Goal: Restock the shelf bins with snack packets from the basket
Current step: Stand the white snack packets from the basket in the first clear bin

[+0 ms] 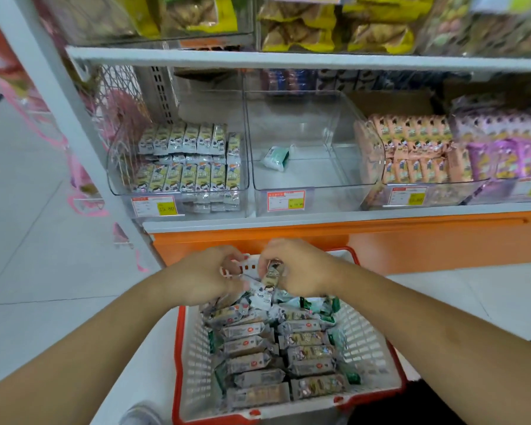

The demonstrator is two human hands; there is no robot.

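Two hands meet over the far end of the white basket (196, 357): the left hand (210, 276) and the right hand (301, 268) both pinch snack packets (269, 279) lifted just above the heap. About a dozen packets lie in two rows below. On the shelf, four clear bins show; the second bin (313, 182) holds one green packet (276, 157), the first bin (178, 191) two stacked rows.

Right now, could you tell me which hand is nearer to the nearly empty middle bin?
Right. The right hand is directly below the middle bin; the left hand sits below and further left.
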